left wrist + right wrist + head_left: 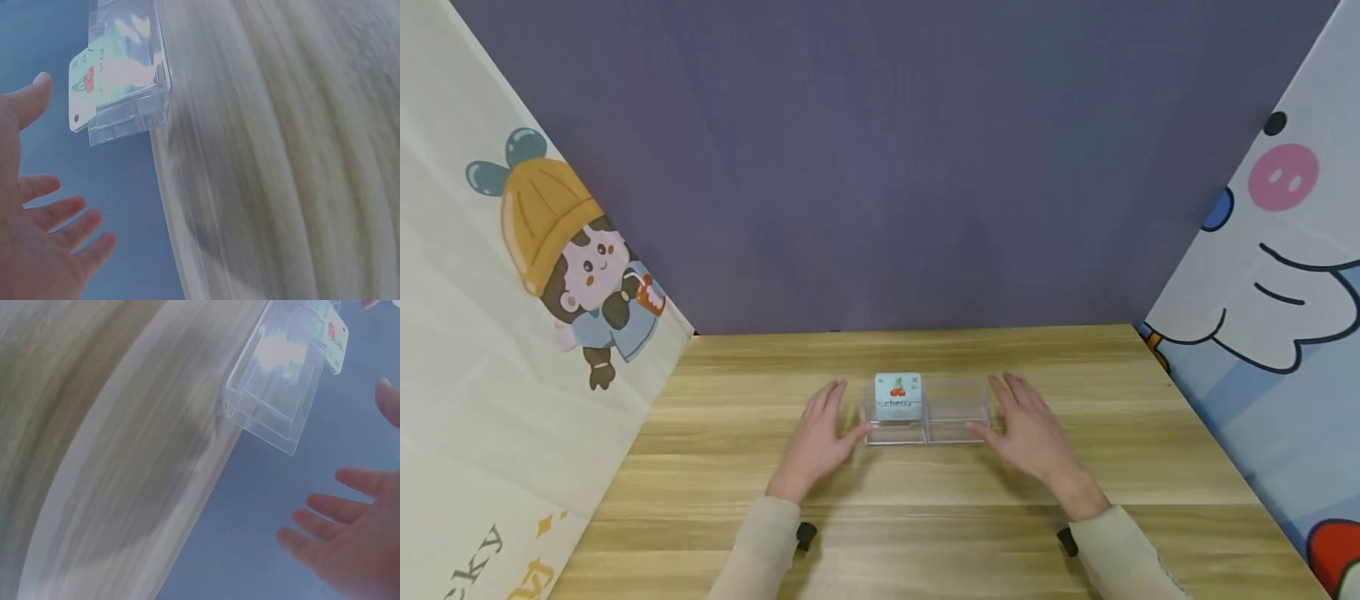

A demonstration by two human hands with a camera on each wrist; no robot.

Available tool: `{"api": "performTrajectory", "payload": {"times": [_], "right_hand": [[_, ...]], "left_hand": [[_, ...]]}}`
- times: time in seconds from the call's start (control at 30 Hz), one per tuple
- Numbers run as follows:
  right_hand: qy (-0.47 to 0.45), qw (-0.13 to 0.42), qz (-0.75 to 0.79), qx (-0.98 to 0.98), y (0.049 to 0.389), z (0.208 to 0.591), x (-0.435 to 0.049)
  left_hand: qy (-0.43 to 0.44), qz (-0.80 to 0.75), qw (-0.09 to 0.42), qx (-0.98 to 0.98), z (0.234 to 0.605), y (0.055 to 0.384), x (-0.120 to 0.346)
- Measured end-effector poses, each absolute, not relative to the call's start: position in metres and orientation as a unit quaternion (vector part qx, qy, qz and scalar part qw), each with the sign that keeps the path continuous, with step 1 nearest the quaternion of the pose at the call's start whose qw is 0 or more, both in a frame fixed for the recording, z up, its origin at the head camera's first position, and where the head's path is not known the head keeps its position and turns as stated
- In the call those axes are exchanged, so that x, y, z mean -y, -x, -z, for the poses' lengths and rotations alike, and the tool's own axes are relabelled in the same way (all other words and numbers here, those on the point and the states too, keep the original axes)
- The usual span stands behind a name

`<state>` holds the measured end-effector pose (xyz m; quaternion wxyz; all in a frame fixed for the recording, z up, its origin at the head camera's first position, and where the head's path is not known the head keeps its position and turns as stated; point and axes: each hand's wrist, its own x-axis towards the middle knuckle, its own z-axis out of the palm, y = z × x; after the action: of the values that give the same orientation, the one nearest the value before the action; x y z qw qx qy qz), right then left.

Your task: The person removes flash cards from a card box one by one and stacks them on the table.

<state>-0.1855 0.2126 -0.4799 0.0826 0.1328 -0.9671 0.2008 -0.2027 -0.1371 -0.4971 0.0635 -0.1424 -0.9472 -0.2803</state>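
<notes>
A clear plastic holder point(957, 410) with two side-by-side compartments stands on the table. Its left compartment holds light blue cards, the front one a cherry card point(898, 407) with a red cherry picture and printed word; how many lie behind it is hidden. My left hand point(814, 440) is beside the holder's left end, fingers spread and thumb towards it. On the other side, my right hand point(1036, 433) mirrors this at the right end. Both wrist views show a gap between the holder point(128, 122) and the left hand point(37, 244), and likewise the right hand point(356, 540).
The wood-grain table point(910, 533) extends around the holder on all sides. A plain purple-grey panel point(895, 167) rises behind its far edge. Cartoon-printed sheets flank it, a left sheet point(467, 333) and a right sheet point(1247, 400).
</notes>
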Motion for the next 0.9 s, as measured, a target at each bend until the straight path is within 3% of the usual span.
{"api": "performTrajectory", "payload": {"times": [0.4,0.9], "right_hand": [[-0.134,0.1,-0.279,0.946,0.186,0.472,-0.202],[-0.138,0.117,-0.311,0.933,0.201,0.469,-0.188]], "left_hand": [[0.091,0.421,0.0,0.902,0.494,0.207,0.13],[0.112,0.48,-0.015,0.87,0.503,0.217,0.123]]}}
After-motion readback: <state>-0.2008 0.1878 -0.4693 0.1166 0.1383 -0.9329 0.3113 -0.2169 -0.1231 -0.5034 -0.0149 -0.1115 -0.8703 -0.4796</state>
